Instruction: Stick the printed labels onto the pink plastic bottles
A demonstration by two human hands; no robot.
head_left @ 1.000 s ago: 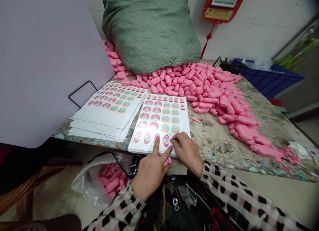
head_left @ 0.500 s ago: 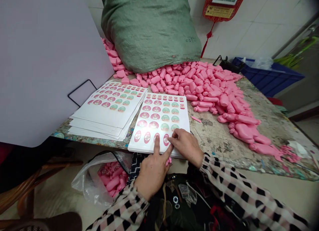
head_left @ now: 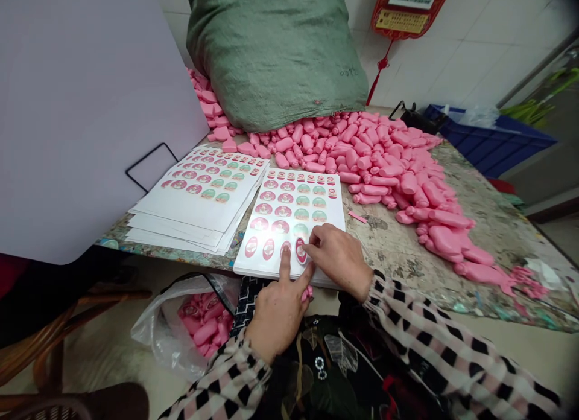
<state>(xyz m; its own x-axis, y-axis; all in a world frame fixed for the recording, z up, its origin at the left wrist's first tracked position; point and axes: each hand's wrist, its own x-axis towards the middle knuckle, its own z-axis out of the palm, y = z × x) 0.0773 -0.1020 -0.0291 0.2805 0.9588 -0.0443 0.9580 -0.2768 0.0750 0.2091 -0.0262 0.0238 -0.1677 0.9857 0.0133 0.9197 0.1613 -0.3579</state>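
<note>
My right hand pinches the edge of a pink oval sticker in the bottom row of a sticker sheet. The sticker's near side looks lifted off its backing. My left hand lies at the sheet's near edge, index finger stretched out and pressing beside that sticker, thumb close to my right fingertips. Under its palm a small pink plastic piece peeks out, held by the curled fingers; most of it is hidden. The sheet carries pink and green printed labels and tops a stack.
More sticker sheets are stacked at left beside a large pale panel. Pink bottle-shaped pieces heap across the table, under a green sack. A clear bag of pink pieces hangs below; a blue bin stands right.
My right fingers have raised the pink oval sticker partly off the sheet, moving slightly up and left. My left hand stays nearly in place.
</note>
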